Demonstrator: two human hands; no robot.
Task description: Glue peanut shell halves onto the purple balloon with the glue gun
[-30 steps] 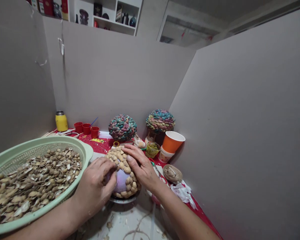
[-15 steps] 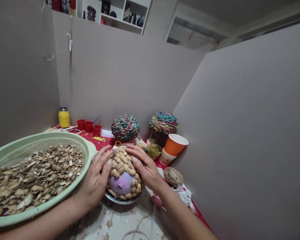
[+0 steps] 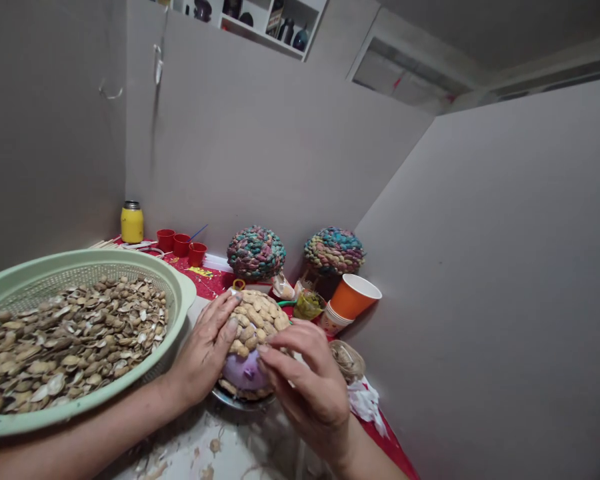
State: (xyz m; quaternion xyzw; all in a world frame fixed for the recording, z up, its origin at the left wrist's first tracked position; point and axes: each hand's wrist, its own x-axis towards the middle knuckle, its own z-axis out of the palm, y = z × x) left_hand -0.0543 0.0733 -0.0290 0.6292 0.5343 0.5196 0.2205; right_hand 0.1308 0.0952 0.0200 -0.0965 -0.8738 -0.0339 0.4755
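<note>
A purple balloon [image 3: 245, 371] partly covered in peanut shells [image 3: 258, 319] sits in a shallow metal bowl [image 3: 240, 403]. Its knot faces me. Against the left side of the shell-covered balloon lies my left hand [image 3: 207, 347], fingers stretched out and flat, not wrapped round it. My right hand [image 3: 307, 380] is closed, its thumb and fingertips drawn together at the balloon's right side, by the edge of the bare purple patch. Whether a small piece is between those fingertips is hidden.
A green basket [image 3: 189, 293] of loose peanut shells stands at left. Behind are a yellow bottle [image 3: 132, 223], red cups [image 3: 181, 245], two painted balls [image 3: 257, 253] and an orange paper cup [image 3: 355, 298]. Twine [image 3: 347, 361] lies at right. Grey panels [image 3: 260, 133] enclose the table.
My right hand has come off the balloon's upper right, moved down toward me and curled its fingers at its right side. The left hand stays on the left side. The view has shifted slightly.
</note>
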